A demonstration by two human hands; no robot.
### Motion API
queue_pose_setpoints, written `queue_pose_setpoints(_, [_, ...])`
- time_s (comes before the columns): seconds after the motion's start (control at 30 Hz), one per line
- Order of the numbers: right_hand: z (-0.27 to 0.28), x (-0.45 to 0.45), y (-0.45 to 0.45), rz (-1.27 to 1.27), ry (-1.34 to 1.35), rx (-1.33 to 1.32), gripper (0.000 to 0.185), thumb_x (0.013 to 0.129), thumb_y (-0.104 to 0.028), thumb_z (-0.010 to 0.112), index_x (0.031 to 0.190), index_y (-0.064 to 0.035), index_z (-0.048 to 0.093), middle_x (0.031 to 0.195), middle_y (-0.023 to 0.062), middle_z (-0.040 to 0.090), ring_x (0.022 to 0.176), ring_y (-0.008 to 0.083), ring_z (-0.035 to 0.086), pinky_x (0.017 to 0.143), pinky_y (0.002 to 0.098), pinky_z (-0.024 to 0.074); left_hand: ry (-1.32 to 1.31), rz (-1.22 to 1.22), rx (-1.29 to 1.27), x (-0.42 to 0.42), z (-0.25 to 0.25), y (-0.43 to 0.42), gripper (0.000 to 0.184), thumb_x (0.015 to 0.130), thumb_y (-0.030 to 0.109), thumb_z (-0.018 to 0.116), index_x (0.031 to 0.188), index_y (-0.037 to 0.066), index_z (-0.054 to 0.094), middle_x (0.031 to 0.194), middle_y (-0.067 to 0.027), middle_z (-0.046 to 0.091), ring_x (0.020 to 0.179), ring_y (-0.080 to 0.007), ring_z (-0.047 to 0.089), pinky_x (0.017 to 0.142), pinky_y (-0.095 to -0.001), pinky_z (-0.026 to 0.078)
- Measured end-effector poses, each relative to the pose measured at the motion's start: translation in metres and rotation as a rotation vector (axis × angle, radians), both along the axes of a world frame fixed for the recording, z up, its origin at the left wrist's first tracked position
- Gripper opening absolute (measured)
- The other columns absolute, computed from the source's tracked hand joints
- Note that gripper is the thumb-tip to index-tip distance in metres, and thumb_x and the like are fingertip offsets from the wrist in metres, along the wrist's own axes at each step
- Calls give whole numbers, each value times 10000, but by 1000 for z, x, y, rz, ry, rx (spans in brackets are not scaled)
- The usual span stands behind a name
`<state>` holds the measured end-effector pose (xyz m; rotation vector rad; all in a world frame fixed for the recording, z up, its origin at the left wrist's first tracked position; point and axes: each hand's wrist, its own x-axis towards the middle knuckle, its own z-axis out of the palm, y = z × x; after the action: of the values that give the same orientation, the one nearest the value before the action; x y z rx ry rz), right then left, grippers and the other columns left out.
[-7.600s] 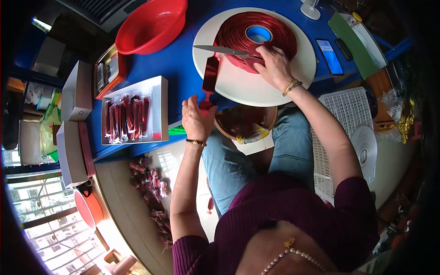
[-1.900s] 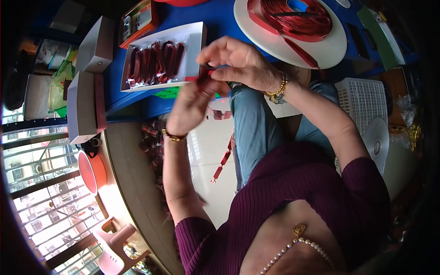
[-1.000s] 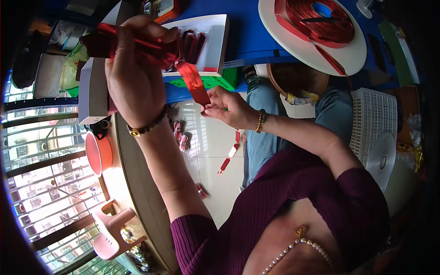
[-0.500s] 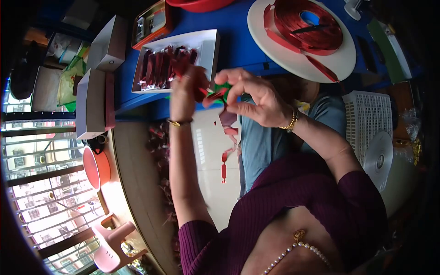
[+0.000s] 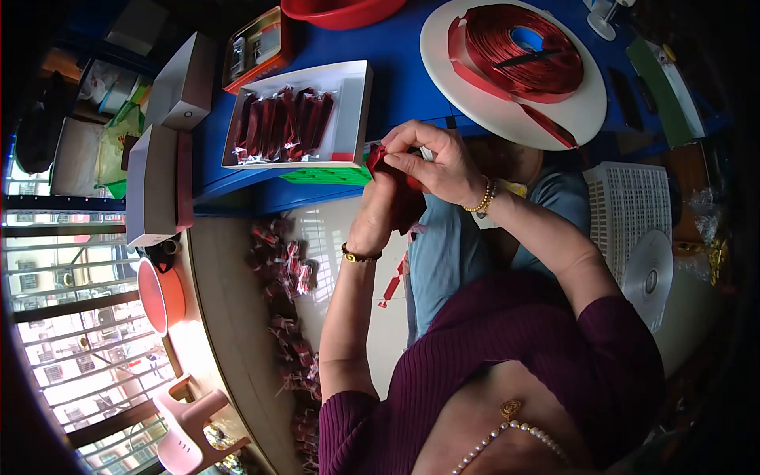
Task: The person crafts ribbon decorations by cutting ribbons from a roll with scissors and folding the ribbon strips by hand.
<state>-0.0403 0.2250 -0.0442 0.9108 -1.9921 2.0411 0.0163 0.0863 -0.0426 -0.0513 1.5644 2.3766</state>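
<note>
Red ribbon [image 5: 407, 207] is bunched between my two hands, just in front of the blue table's edge. My left hand [image 5: 372, 216] is closed around the ribbon from below. The fingertips of my right hand [image 5: 434, 162] pinch its upper end. Beyond them a large roll of red ribbon [image 5: 484, 49] with a blue core lies on a round white board [image 5: 475, 119], with dark scissors [image 5: 526, 58] on top. At the left, a white box [image 5: 359, 103] holds several red pieces in clear wrappers [image 5: 277, 123].
On the blue table [image 5: 400, 75] are a red basin [image 5: 344, 11], an orange-rimmed tin [image 5: 257, 49] and a green folder [image 5: 655, 91]. A white basket [image 5: 629, 207] stands at the right. Red bundles [image 5: 289, 265] lie on the floor, left of my legs.
Both hands have come together over the ribbon, after my left hand was raised near the box with ribbon stretched between them. The scissors went from my right hand onto the roll.
</note>
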Motion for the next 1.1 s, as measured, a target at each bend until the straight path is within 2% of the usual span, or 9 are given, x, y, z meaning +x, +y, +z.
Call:
queue_pose_setpoints(0.17, [1,8,1,42,-195,-10,150,810,-54,642,929,-5,565,957,70,621,876,115,600,795,243,470,94,-91,-209,4,-6,6,181,913,212,536,837,48,554,626,36,503,490,-40,441,432,-181,320])
queue_pose_setpoints(0.27, [-3,11,-2,-3,-183,-63,218,796,-129,669,967,-36,570,885,65,654,851,125,627,753,260,488,104,0,-229,5,-17,11,173,927,194,506,850,49,560,633,43,511,520,-39,450,450,-186,332])
queue_pose_setpoints(0.37, [2,14,5,74,-338,30,285,822,-119,645,1070,-27,539,1034,67,601,959,130,576,829,258,449,45,-108,-342,4,-6,6,249,947,252,453,839,53,556,632,1,536,545,-65,496,468,-204,362])
queue_pose_setpoints(0.47, [-14,9,2,112,-154,-94,533,802,-273,686,1212,-33,445,1207,70,484,1144,144,441,956,328,362,-128,-27,-300,3,13,-1,280,928,311,482,825,59,551,598,-21,515,571,-118,565,463,-223,379])
queue_pose_setpoints(0.67, [-70,55,-9,524,-371,90,902,653,-414,786,1292,8,312,1231,136,460,1140,184,462,966,358,378,136,36,200,-8,67,-25,313,969,285,371,920,23,536,616,16,315,550,-108,310,594,-275,334])
queue_pose_setpoints(0.8, [-76,72,-17,581,-593,162,671,743,-372,732,1166,12,381,1005,145,623,967,181,580,886,325,460,226,-15,338,-25,87,-57,340,977,283,333,918,20,540,642,-17,371,560,-131,347,650,-313,372])
queue_pose_setpoints(0.83, [-70,76,-19,536,-579,155,418,816,-248,680,1049,22,462,871,103,650,849,126,607,821,296,493,238,-82,390,-33,89,-73,355,982,290,313,926,25,543,651,-25,411,571,-142,387,671,-340,410])
queue_pose_setpoints(1.0, [-36,70,-8,677,-764,11,179,820,-116,664,853,13,544,793,77,624,801,95,585,704,266,481,386,70,188,-58,65,-135,359,979,296,327,874,35,549,608,-22,391,512,-125,326,647,-318,366])
queue_pose_setpoints(1.1, [-3,55,-4,416,-62,51,172,743,-100,724,810,-20,588,918,86,606,876,176,591,766,283,473,308,326,-136,-59,28,-129,464,935,466,378,682,92,482,501,14,339,436,-101,288,450,-255,250])
